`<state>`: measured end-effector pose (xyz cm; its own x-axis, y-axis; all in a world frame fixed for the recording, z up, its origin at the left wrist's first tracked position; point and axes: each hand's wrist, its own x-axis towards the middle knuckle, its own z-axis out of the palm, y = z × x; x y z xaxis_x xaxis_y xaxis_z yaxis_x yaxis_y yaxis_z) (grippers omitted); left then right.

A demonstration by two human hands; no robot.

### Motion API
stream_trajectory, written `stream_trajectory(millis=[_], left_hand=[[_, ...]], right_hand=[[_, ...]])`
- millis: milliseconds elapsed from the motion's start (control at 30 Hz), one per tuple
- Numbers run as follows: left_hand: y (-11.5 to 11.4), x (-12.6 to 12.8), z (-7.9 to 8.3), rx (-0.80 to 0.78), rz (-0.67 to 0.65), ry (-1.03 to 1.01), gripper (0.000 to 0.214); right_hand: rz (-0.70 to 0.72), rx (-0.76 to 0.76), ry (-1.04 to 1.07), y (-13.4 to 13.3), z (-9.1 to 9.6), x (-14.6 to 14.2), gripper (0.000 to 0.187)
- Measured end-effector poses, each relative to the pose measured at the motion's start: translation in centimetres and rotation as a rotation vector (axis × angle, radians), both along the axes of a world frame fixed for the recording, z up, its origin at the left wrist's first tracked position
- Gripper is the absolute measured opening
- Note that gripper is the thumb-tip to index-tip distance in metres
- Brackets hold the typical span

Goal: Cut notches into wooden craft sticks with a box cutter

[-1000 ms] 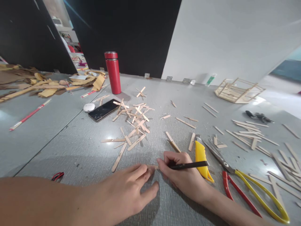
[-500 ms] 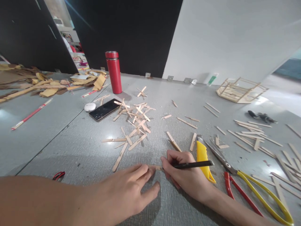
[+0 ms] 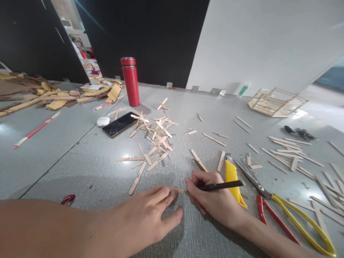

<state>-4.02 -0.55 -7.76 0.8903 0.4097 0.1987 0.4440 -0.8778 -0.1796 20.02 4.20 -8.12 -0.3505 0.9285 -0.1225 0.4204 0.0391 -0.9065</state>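
Note:
My left hand (image 3: pixel 150 216) lies flat on the grey table (image 3: pixel 80 168) with its fingers spread, and the fingertips press on a small wooden stick (image 3: pixel 180 190). My right hand (image 3: pixel 212 199) grips a black pen (image 3: pixel 223 185), its tip at the end of that stick beside my left fingertips. A yellow utility knife (image 3: pixel 233 177) rests just right of my right hand. A pile of wooden sticks (image 3: pixel 154 138) is scattered on the table beyond both hands.
Yellow-handled scissors (image 3: pixel 298 218) and red-handled pliers (image 3: pixel 274 220) lie at the right. A black phone (image 3: pixel 119 124), a white earbud case (image 3: pixel 103 121) and a red flask (image 3: pixel 130 81) stand further back. A stick-built frame (image 3: pixel 276 102) is at the far right, cardboard scraps (image 3: pixel 53 95) at the far left.
My right hand with the pen has shifted slightly to the right along the stick. The left hand keeps its place.

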Motion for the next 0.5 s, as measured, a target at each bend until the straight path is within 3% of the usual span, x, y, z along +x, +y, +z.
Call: stream_trajectory(millis=[500], left_hand=[[0.20, -0.12, -0.02, 0.019, -0.005, -0.002, 0.039]], right_hand=[[0.027, 0.063, -0.028, 0.06, 0.03, 0.05, 0.046]])
